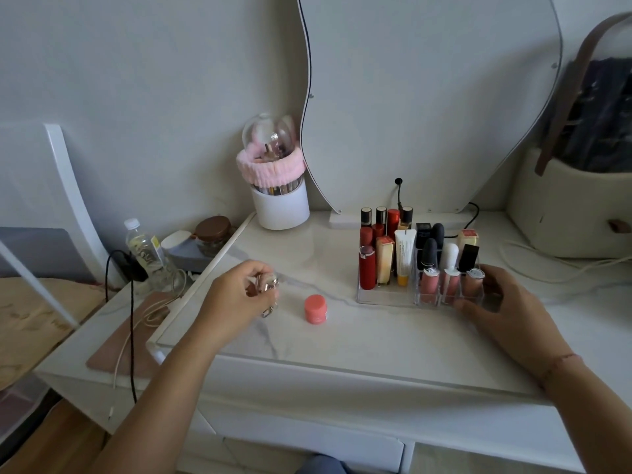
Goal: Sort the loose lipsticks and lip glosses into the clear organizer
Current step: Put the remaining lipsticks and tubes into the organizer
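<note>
Clear organizer (pixel 386 295), hard transparent plastic with square cells, on the right half of the marbled white surface (pixel 342 340). Some sixteen upright lip items inside: red and black bullet tubes, a white squeeze tube (pixel 404 254) with print too small to read, three pink gloss tubes (pixel 430 283) in the front row. One small coral jar (pixel 315 309), round, lies loose left of it. Right hand (pixel 502 309) grips the organizer's front right corner. Left hand (pixel 239 295) closed on a small shiny rose-gold item (pixel 265 282), kind unclear
</note>
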